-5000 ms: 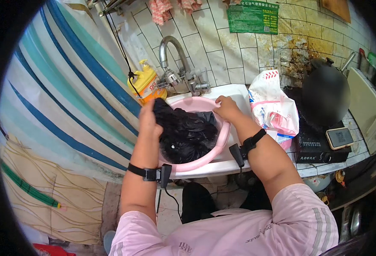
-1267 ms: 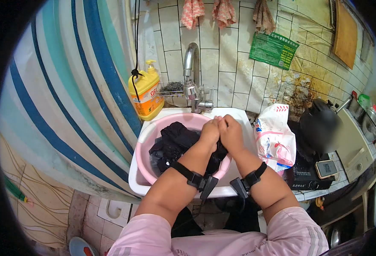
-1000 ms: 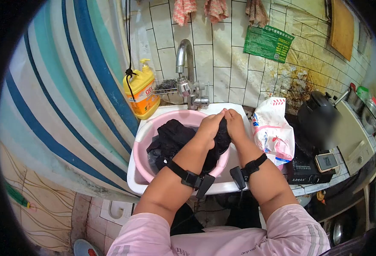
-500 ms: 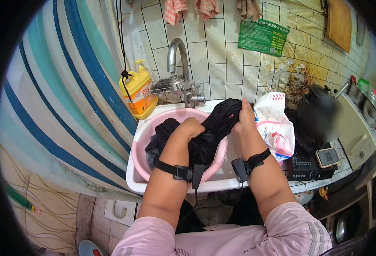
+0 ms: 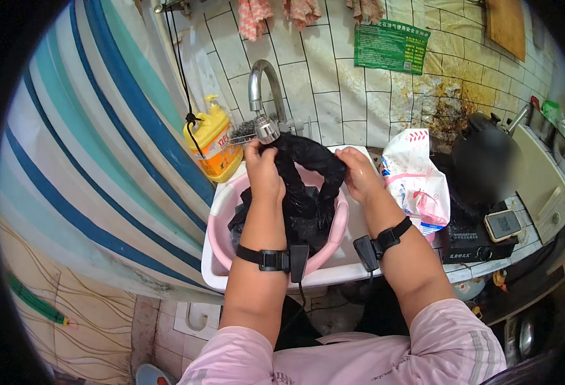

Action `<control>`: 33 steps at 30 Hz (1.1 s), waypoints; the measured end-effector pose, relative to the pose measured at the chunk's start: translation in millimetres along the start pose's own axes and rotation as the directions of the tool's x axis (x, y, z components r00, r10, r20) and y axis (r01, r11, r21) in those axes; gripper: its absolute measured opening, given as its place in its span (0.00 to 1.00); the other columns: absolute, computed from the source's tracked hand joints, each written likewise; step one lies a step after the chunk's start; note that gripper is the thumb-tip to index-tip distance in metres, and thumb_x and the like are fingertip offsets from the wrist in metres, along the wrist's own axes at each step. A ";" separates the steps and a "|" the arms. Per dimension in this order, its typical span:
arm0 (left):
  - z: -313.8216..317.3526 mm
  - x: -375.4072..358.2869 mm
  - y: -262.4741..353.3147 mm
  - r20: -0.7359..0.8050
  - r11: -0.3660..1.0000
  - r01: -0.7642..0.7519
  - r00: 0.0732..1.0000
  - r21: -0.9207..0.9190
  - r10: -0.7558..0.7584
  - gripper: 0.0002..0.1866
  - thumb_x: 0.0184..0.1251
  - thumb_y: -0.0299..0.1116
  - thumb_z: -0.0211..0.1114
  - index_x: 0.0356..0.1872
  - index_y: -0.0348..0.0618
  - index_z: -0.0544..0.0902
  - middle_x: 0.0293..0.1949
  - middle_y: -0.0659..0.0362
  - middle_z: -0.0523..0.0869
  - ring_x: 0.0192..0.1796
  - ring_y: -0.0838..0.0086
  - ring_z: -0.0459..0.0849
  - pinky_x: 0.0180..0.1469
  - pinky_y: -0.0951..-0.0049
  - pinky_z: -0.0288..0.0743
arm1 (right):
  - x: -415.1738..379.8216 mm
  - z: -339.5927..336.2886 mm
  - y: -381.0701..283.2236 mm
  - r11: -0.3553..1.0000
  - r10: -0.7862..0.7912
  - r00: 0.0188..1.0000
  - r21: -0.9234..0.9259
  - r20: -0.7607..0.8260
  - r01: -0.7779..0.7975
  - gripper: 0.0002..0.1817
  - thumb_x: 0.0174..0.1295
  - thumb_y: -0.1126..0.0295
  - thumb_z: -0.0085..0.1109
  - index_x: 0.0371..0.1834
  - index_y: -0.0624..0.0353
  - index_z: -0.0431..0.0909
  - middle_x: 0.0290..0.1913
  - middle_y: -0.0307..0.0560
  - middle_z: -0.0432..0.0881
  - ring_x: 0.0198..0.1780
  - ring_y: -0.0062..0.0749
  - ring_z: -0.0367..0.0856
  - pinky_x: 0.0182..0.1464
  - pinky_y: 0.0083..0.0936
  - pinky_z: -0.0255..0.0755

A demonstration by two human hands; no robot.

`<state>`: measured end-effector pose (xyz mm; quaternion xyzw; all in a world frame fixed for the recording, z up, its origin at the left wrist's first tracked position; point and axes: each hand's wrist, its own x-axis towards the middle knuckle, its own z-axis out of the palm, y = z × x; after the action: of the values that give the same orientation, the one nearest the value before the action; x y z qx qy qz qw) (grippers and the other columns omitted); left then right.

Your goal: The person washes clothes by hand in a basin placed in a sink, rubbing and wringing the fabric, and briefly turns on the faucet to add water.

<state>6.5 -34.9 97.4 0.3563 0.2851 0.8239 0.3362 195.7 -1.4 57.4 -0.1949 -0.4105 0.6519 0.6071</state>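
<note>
A wet-looking black garment (image 5: 308, 157) stretches between my two hands, and its lower part hangs into the pink basin (image 5: 342, 224). My left hand (image 5: 266, 173) is closed on its left end, just below the spout of the metal faucet (image 5: 267, 131). At the other end, my right hand (image 5: 359, 172) grips the fabric over the basin's right rim. More dark cloth (image 5: 247, 221) lies in the basin, partly hidden by my left forearm. The basin stands in a white sink (image 5: 359, 237).
A yellow detergent jug (image 5: 212, 141) stands at the sink's back left corner. On the right are a white and pink plastic bag (image 5: 414, 179), a stove (image 5: 462, 247) with a dark pot, and a phone (image 5: 502, 224). A striped curtain (image 5: 102, 147) hangs at left.
My left hand has come up out of the basin to the faucet, lifting one end of the black garment. My right hand has moved slightly left and down, still gripping it.
</note>
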 end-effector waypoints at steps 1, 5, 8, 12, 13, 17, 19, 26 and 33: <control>1.5 -3.7 2.1 0.076 0.994 0.106 0.991 0.025 -0.107 0.17 0.52 0.15 0.54 0.46 0.34 0.75 0.41 0.57 0.79 0.44 0.73 0.77 0.50 0.75 0.69 | -0.1 -2.1 1.4 0.984 0.042 0.999 -0.171 -0.001 -0.041 0.07 0.62 0.67 0.59 0.34 0.57 0.74 0.28 0.36 0.76 0.28 0.21 0.72 0.37 0.21 0.68; 1.9 -8.9 -6.5 0.170 0.958 0.187 0.959 0.218 -0.226 0.18 0.44 0.12 0.56 0.40 0.34 0.79 0.38 0.57 0.80 0.41 0.72 0.79 0.46 0.76 0.72 | -3.4 0.1 11.0 0.889 0.084 0.994 -0.457 0.074 -0.041 0.12 0.57 0.67 0.66 0.37 0.60 0.73 0.25 0.34 0.73 0.28 0.17 0.69 0.33 0.20 0.66; 3.9 -12.1 -4.4 0.337 0.919 0.288 0.865 0.270 -0.370 0.18 0.44 0.12 0.56 0.40 0.34 0.79 0.37 0.57 0.81 0.40 0.72 0.79 0.46 0.77 0.72 | -15.7 13.3 8.8 0.906 0.078 0.987 -0.423 0.142 -0.011 0.19 0.52 0.71 0.69 0.45 0.60 0.73 0.28 0.37 0.75 0.29 0.20 0.71 0.34 0.22 0.68; 6.7 -12.3 -0.6 0.472 0.887 0.408 0.752 0.216 -0.460 0.27 0.42 0.11 0.51 0.50 0.34 0.77 0.43 0.53 0.80 0.44 0.72 0.79 0.44 0.80 0.71 | -15.9 8.5 7.2 0.817 0.023 0.961 -0.559 0.274 0.140 0.22 0.51 0.72 0.67 0.50 0.62 0.74 0.35 0.44 0.80 0.34 0.28 0.77 0.39 0.25 0.72; 6.3 -11.1 -1.8 0.468 0.888 0.407 0.755 0.215 -0.460 0.27 0.42 0.11 0.51 0.50 0.34 0.77 0.43 0.53 0.80 0.44 0.72 0.79 0.44 0.80 0.71 | -11.5 5.2 5.0 0.768 0.050 0.970 -0.630 0.239 0.115 0.20 0.51 0.72 0.65 0.48 0.63 0.75 0.35 0.44 0.80 0.35 0.27 0.78 0.40 0.24 0.72; -4.9 -10.7 -10.2 0.362 0.805 0.379 0.747 0.456 -0.557 0.39 0.37 0.10 0.49 0.61 0.37 0.69 0.54 0.53 0.76 0.48 0.68 0.78 0.41 0.81 0.71 | -3.9 7.5 0.6 0.928 -0.010 0.996 -0.370 0.093 0.044 0.13 0.55 0.76 0.54 0.45 0.65 0.76 0.37 0.45 0.81 0.37 0.26 0.79 0.41 0.22 0.73; -6.8 -13.5 -7.6 0.232 0.559 0.261 0.714 0.787 -0.660 0.43 0.35 0.09 0.50 0.64 0.41 0.69 0.57 0.55 0.76 0.51 0.65 0.77 0.44 0.78 0.72 | -0.5 5.5 -4.5 0.984 -0.057 0.993 -0.163 0.099 0.073 0.14 0.56 0.77 0.53 0.47 0.65 0.75 0.38 0.45 0.81 0.38 0.28 0.79 0.42 0.24 0.74; -39.1 -16.7 -42.0 0.274 0.190 -0.214 0.495 0.958 -0.825 0.21 0.50 0.26 0.68 0.49 0.40 0.82 0.42 0.54 0.86 0.47 0.69 0.81 0.49 0.68 0.74 | 4.4 0.2 -19.5 0.952 -0.163 0.983 0.275 0.086 0.134 0.10 0.63 0.76 0.51 0.47 0.63 0.74 0.41 0.45 0.82 0.42 0.32 0.82 0.46 0.29 0.77; -52.1 37.8 22.8 0.003 0.383 0.150 0.928 0.911 -0.372 0.16 0.50 0.30 0.64 0.40 0.31 0.81 0.33 0.47 0.85 0.31 0.62 0.85 0.34 0.64 0.77 | 4.8 0.8 -16.0 0.988 -0.121 0.985 -0.113 -0.123 0.107 0.10 0.59 0.79 0.56 0.44 0.61 0.77 0.40 0.42 0.81 0.40 0.27 0.79 0.45 0.24 0.73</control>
<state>-61.7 -32.2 98.1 0.5135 0.6952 0.4378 0.2477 204.3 1.7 71.4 -0.2449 -0.4148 0.5791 0.6577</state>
